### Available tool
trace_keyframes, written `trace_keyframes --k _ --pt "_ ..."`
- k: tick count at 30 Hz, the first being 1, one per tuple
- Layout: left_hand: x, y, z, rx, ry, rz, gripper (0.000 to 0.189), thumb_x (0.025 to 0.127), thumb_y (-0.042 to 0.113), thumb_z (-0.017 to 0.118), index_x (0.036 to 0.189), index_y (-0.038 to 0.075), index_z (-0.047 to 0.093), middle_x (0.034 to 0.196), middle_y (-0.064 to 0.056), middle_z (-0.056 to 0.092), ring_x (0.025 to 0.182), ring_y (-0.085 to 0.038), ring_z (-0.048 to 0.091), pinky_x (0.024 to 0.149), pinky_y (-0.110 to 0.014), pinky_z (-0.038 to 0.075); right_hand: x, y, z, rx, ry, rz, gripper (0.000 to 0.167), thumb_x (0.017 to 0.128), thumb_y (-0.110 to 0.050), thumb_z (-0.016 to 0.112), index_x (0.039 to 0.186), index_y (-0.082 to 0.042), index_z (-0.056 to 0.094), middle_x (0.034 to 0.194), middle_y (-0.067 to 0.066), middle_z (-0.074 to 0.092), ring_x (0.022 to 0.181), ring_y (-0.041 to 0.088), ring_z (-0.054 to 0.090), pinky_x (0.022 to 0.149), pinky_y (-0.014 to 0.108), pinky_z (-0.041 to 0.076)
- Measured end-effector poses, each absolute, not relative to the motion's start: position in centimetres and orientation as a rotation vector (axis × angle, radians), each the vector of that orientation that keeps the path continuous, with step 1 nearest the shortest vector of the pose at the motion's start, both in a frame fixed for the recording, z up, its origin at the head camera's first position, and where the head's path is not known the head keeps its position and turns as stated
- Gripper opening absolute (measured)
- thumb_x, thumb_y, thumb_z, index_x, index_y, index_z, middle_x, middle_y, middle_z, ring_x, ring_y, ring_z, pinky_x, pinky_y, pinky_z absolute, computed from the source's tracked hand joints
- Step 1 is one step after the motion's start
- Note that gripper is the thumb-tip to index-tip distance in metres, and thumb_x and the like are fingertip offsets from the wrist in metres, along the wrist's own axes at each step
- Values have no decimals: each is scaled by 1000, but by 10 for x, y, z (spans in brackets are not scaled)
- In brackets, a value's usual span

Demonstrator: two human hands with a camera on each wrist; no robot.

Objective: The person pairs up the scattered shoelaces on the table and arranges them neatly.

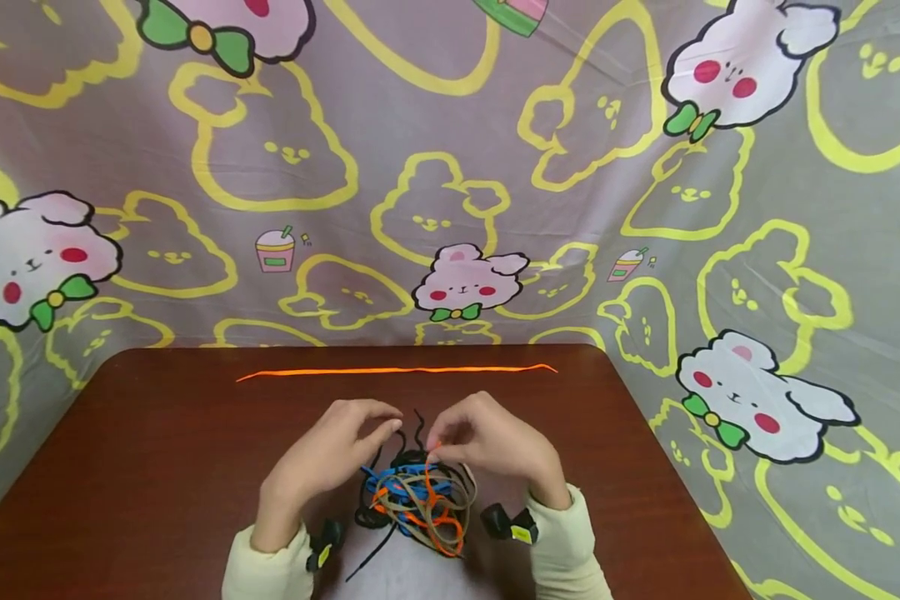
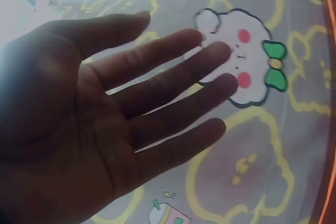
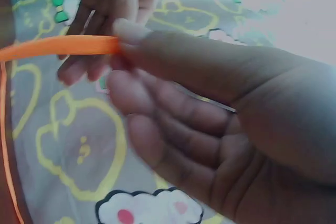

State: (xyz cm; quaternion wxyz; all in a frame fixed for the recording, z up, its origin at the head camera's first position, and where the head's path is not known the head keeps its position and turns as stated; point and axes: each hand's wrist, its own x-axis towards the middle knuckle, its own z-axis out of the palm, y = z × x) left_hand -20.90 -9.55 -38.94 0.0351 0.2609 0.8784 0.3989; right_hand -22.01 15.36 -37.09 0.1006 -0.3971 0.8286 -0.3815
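A tangled heap of shoelaces [image 1: 397,504] in blue, black, tan and orange lies on the table below both hands. My right hand [image 1: 495,437] pinches an orange shoelace [image 3: 79,44] between thumb and forefinger, and the lace runs down into the heap. Just left of the heap's top is my left hand [image 1: 333,450], holding nothing. Its fingers [image 2: 184,90] are spread and nearly straight in the left wrist view. Black lace ends [image 1: 419,421] stick up between the hands.
A second orange shoelace [image 1: 397,370] lies stretched straight across the back of the brown table [image 1: 157,467]. Patterned cloth [image 1: 450,125] hangs behind the table and along its sides. A black lace end [image 1: 367,557] points toward the front.
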Motion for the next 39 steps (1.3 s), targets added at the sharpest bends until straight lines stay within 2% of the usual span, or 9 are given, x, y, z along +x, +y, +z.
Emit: trace_keyframes --k 3,7,9,12,14,20,24,34,39 --pt "-204 -93 -385 834 2666 1260 27 107 27 55 120 12 73 111 2 73 98 -11 67 87 -39 56 -214 151 -368 -1233 2488 -1272 6 89 -10 79 92 -16 78 87 -8 74 77 3 65 70 25 55" --pt "-200 -91 -382 862 2506 1337 36 111 36 40 122 20 71 73 7 59 64 -7 53 71 -30 51 -210 148 -369 -1320 2499 -1421 11 88 -5 79 96 -13 79 93 -3 75 85 7 68 74 27 57" --pt "-198 -91 -381 873 2450 1361 42 112 39 34 125 21 70 76 6 61 68 -8 57 74 -30 51 -210 147 -370 -1358 2521 -1449 11 89 -4 78 97 -11 79 94 -2 75 86 7 68 73 26 57" --pt "-196 -93 -380 915 2411 1397 45 113 36 33 130 14 68 103 3 72 95 -14 67 90 -37 54 -209 146 -370 -1392 2562 -1461 11 89 -4 78 98 -11 78 94 -2 75 86 6 68 72 25 58" --pt "-196 -93 -380 942 2403 1415 43 112 34 36 124 11 71 119 1 71 111 -17 66 96 -39 52 -209 146 -369 -1410 2597 -1449 12 89 -4 77 99 -11 78 94 -3 75 85 5 67 72 24 58" --pt "-201 -90 -383 899 2360 1501 21 103 32 61 112 16 73 98 6 69 87 -16 64 75 -26 52 -211 150 -369 -1450 2692 -1385 17 91 -2 75 106 -10 78 97 -4 72 89 5 65 73 22 54" --pt "-205 -83 -388 906 2413 1538 6 97 23 71 100 18 71 85 4 61 72 -15 56 62 -25 46 -211 155 -371 -1371 2740 -1331 20 93 -3 73 110 -11 78 97 -3 68 87 4 62 71 21 51" --pt "-205 -78 -387 939 2391 1583 10 100 27 68 100 17 68 94 5 70 85 -17 67 76 -27 53 -209 159 -370 -1207 2755 -1315 11 93 -4 73 98 -13 72 95 -6 66 89 6 61 80 32 55" --pt "-200 -82 -385 950 2361 1638 9 100 28 66 97 19 67 92 6 70 85 -14 68 79 -31 53 -209 165 -372 -1200 2753 -1324 13 93 0 69 96 -12 67 93 -6 64 89 8 60 82 30 54"
